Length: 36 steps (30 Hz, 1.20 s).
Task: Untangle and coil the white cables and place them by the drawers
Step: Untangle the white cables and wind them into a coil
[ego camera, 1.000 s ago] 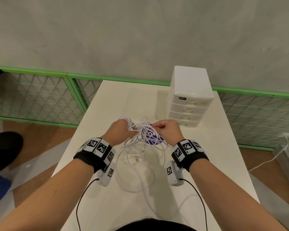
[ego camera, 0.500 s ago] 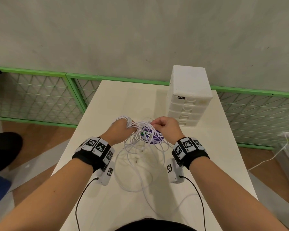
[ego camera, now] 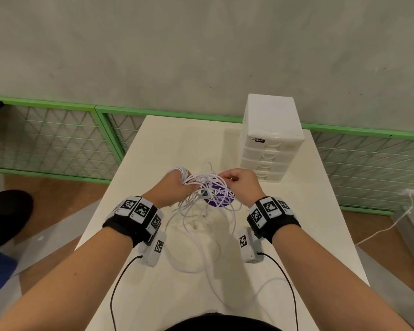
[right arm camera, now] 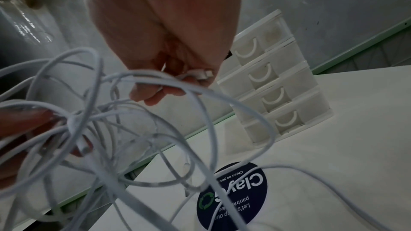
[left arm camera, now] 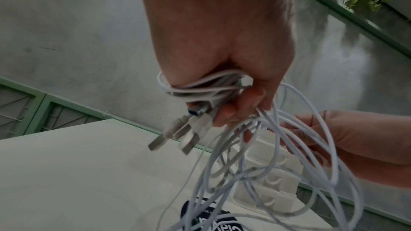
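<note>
A tangle of white cables [ego camera: 201,201] hangs between both hands above the middle of the table. My left hand [ego camera: 175,187] grips a bundle of cable loops [left arm camera: 200,87] wrapped over it, and USB plugs [left arm camera: 177,136] stick out below its fingers. My right hand [ego camera: 239,185] pinches one cable end with a small white connector [right arm camera: 203,75]. More slack cable [ego camera: 194,256] trails over the table toward me. The white drawers [ego camera: 270,144] stand just beyond the right hand, with several shut drawer fronts [right arm camera: 273,85].
A round dark sticker [ego camera: 219,195] [right arm camera: 231,194] lies on the cream table [ego camera: 177,144] under the tangle. Green mesh railing [ego camera: 58,137] and a grey wall run behind. Another white cable [ego camera: 392,223] lies on the floor at the right.
Both hands stayed nearly in place, and the cable tangle shifted slightly between them. The grips look unchanged.
</note>
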### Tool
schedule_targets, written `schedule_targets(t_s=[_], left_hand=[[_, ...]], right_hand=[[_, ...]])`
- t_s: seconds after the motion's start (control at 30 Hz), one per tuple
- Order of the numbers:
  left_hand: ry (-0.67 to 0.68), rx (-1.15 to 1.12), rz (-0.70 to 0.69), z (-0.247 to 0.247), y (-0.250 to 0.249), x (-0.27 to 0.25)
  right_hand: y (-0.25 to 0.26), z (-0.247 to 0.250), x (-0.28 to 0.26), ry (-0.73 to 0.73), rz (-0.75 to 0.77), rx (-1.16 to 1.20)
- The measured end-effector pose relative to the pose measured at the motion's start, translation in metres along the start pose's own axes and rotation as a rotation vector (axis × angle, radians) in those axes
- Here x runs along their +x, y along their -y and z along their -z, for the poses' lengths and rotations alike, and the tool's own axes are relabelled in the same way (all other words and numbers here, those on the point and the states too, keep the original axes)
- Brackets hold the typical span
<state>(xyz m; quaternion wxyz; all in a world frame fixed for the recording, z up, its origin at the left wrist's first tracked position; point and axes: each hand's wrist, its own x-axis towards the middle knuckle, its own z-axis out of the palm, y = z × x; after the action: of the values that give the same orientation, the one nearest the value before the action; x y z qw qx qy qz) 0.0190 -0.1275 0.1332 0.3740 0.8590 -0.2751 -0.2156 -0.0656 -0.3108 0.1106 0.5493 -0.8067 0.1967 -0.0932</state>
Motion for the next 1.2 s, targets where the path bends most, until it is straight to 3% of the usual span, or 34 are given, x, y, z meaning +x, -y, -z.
schedule_targets(t_s=[0.2, 0.3, 0.4, 0.6, 0.7, 0.8, 0.97, 1.1, 1.2], left_hand=[[-0.026, 0.039, -0.026, 0.002, -0.003, 0.003], [-0.033, 0.186, -0.081, 0.004, -0.002, 0.005], [-0.024, 0.322, -0.108, 0.004, -0.006, 0.004], [0.013, 0.554, -0.175, 0.003, -0.017, 0.002], [-0.006, 0.590, -0.256, 0.003, -0.021, 0.003], [-0.015, 0.536, -0.325, 0.003, -0.020, 0.003], [-0.008, 0.403, -0.312, 0.002, -0.016, 0.002], [0.002, 0.365, -0.259, -0.001, -0.015, 0.001], [-0.027, 0.294, -0.294, -0.008, -0.012, -0.001]], right_hand=[[0.007, -0.002, -0.001, 0.031, 0.028, 0.069], [0.005, -0.003, 0.002, 0.009, 0.038, 0.059], [0.004, -0.001, 0.005, -0.026, 0.140, -0.044], [0.015, 0.001, 0.006, 0.147, 0.301, -0.240], [0.023, -0.001, 0.006, 0.262, 0.223, -0.286], [0.027, -0.005, 0.011, 0.276, 0.160, -0.339], [0.026, -0.003, 0.007, 0.337, 0.016, -0.198], [0.023, -0.004, 0.003, 0.321, -0.049, -0.085], [0.018, -0.006, 0.003, 0.244, -0.053, -0.033]])
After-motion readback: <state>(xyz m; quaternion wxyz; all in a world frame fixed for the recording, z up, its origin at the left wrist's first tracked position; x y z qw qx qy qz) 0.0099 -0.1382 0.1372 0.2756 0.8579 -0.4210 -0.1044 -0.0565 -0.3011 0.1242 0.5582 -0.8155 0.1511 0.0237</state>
